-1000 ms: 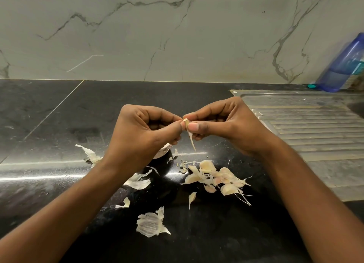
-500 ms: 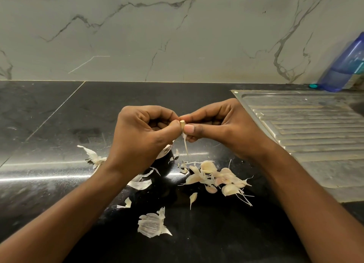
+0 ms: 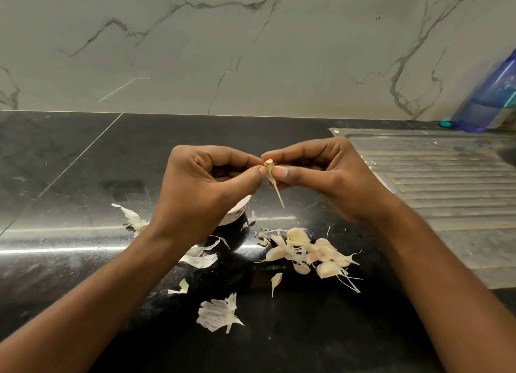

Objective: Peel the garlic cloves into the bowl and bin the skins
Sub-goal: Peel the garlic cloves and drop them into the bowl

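**Garlic clove pinched between both hands above the bowl**

At the far left of the black countertop (image 3: 69, 177) a torn skin scrap (image 3: 134, 219) is seen, with more loose skins (image 3: 219, 312) scattered nearer the camera. The left hand (image 3: 206, 182) is held over the bowl (image 3: 236, 212), of which only a pale stretch of rim is shown. Its thumb and forefinger are closed in a pinch on one side of a small garlic clove (image 3: 269, 171), with the other fingers curled in. The clove is held in the air between the hands, its thin tail hanging down. Its other side is pinched by the thumb and forefinger of the right hand (image 3: 321, 177), the remaining fingers folded beneath. Below that hand lies a pile of cloves (image 3: 310, 254), seemingly unpeeled.

The step in hand is judged to be the stripping of this clove. It would best be steadied by one pinch while the skin is nicked at the blunt end and drawn toward the tail. The work should be kept over the bowl so the bared clove can be dropped straight in. No bin is in view.

Further right a ribbed steel drainboard (image 3: 446, 182) and a blue plastic bottle (image 3: 494, 98) are seen. The bottle carries a label, but nothing on it can be read.
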The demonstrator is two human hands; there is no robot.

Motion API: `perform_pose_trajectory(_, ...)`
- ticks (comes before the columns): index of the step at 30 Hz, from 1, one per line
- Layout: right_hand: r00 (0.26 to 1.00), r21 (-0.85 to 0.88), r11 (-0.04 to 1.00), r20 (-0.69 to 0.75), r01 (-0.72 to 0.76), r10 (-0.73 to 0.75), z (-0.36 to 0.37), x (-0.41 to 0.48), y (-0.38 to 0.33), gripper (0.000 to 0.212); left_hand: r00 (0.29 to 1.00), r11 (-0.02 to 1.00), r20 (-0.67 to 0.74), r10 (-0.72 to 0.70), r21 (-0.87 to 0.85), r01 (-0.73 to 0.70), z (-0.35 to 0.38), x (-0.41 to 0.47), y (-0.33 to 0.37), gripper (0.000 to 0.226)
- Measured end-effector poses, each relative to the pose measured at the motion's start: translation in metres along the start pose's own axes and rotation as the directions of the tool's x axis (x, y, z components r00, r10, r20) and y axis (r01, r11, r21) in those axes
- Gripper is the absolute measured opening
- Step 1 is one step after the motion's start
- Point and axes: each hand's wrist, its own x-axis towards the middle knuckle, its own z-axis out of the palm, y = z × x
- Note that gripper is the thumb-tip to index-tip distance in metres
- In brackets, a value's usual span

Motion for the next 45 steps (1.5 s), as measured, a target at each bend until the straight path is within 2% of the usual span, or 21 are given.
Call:
perform_pose_trajectory(7,0.999,-0.107,0.994,0.046,-0.014,0.019,0.001,-0.002,-0.001,0.029,1.000,0.995,0.009,0.027,0.097,-0.027,0.001,-0.001,-0.003,0.004)
perform_pose_trajectory(16,0.998,-0.056,0.998,0.059,0.006,-0.002,0.009,-0.001,0.000,0.028,0.994,0.975,-0.041,0.104,0.199,-0.094,0.005,-0.003,0.001,0.009)
perform_pose_trajectory(25,1.000,0.074,0.997,-0.002,0.023,-0.023,0.001,0.000,0.001,0.025,0.995,0.993,-0.082,0.055,0.107,-0.046,0.003,-0.002,0.000,0.010)
perform_pose_trajectory(29,0.999,0.064,0.997,-0.024,0.042,-0.040,-0.002,0.001,0.003,0.026,1.000,1.000,-0.002,0.014,0.028,-0.014,0.003,-0.004,-0.002,0.002)
perform_pose_trajectory(32,0.996,0.032,0.998,-0.057,0.063,-0.061,-0.003,0.002,0.003,0.025,0.998,1.000,0.062,-0.031,0.003,0.031,0.004,-0.004,-0.003,0.015)
perform_pose_trajectory(37,0.994,-0.021,0.998,-0.089,0.063,-0.064,-0.003,0.002,0.005,0.024,0.997,0.998,0.061,-0.055,-0.032,0.057,0.004,-0.003,-0.006,0.009)
perform_pose_trajectory(39,0.992,-0.068,0.996,-0.107,0.061,-0.068,-0.004,0.002,0.005,0.023,0.998,1.000,0.048,-0.028,0.007,0.028,0.001,-0.003,-0.007,0.008)
perform_pose_trajectory(42,0.992,-0.155,0.987,-0.102,0.052,-0.068,-0.007,0.001,0.004,0.022,0.998,0.984,0.014,0.064,0.166,-0.065,-0.001,-0.003,-0.009,0.005)
perform_pose_trajectory(45,0.995,-0.214,0.977,-0.095,0.013,-0.034,-0.005,0.001,0.008,0.019,0.972,0.886,0.014,0.234,0.409,-0.219,-0.004,-0.002,-0.009,0.003)
